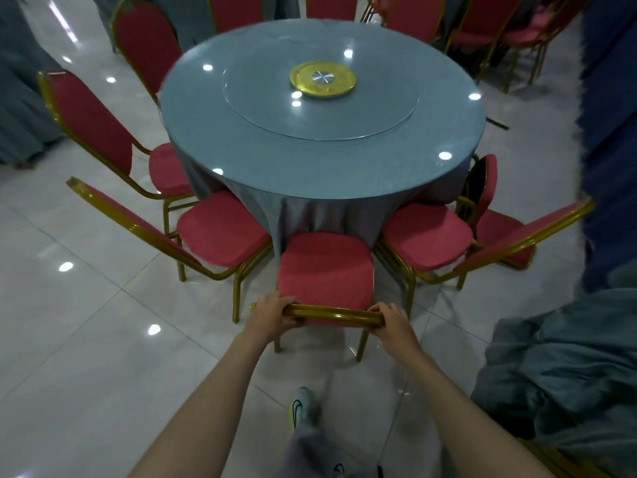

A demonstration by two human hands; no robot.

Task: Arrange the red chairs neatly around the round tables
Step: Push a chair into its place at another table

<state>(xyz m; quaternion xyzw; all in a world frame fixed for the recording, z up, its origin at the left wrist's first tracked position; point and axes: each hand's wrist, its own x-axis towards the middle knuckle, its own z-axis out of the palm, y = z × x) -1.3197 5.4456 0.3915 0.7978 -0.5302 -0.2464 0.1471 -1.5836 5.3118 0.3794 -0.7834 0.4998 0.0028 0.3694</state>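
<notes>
Left hand [272,313] and right hand [393,320] both grip the gold back rail of one red chair [325,267], its seat against the round table [241,139]; four side chairs [220,229] flank it, two each side.

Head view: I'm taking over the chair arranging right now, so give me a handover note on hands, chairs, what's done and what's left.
Left hand and right hand both grip the top rail of the nearest red chair.
Its seat is tucked up to the round table, between the left chair and right chair.
Done: chairs stand round most of the table.
Left: square this one up; the far-right chair sits crowded behind its neighbour and likely needs spacing.
</notes>
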